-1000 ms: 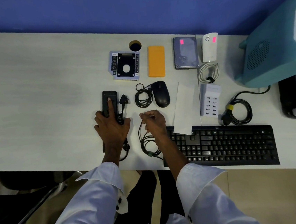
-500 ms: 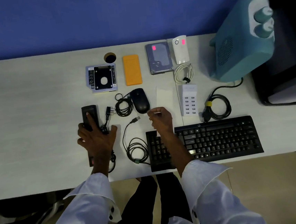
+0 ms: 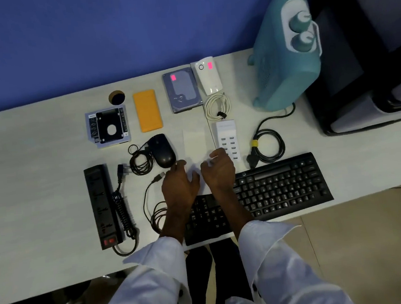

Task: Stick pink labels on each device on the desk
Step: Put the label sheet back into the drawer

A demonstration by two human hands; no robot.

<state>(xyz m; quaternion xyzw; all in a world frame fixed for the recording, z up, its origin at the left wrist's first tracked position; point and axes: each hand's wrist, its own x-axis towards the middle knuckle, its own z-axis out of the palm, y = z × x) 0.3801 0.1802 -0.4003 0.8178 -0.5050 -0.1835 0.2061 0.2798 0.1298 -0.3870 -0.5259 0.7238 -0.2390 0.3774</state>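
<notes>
A: What is obscured?

B: Both hands, left (image 3: 179,185) and right (image 3: 218,172), cover the near end of the white label sheet (image 3: 194,142); whether either pinches anything cannot be told.

A: Surroundings?

B: Mouse (image 3: 162,151) just left, USB hub (image 3: 227,139) right, keyboard (image 3: 271,189) partly under the forearms. Pink labels mark the hard drive (image 3: 182,92) and white adapter (image 3: 208,76).

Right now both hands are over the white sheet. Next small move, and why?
Probably peel one label off the white sheet: the left hand and right hand both rest on it. Only the hard drive and the white adapter show pink labels; the mouse, right beside the left hand, shows none, so it seems the likely next target.
</notes>
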